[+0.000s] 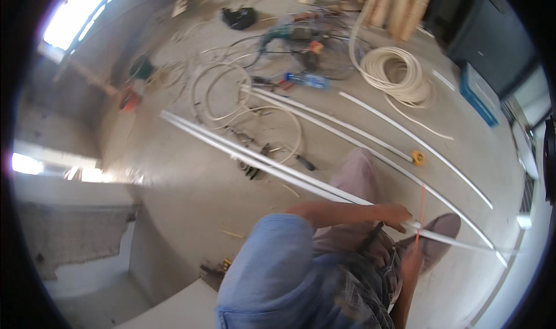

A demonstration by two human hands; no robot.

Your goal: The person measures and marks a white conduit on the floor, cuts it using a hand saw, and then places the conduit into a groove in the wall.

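Concrete floor (191, 184), seen from above. A long white trunking strip (260, 161) is laid across it from ten o'clock down to four o'clock, its near end raised. Two further white strips (347, 126) lie beyond it, toward one o'clock. A coil of pale conduit (399, 68) is seen at one o'clock, and a yellow tape measure (418, 157) at three o'clock. The left hand (394, 215) is closed over the trunking strip, fingers wrapped across its top. The right hand (412, 259), just below at five o'clock, is pinched on a thin orange tool (421, 213) held upright, its shaft crossing the strip just beside the left fingers.
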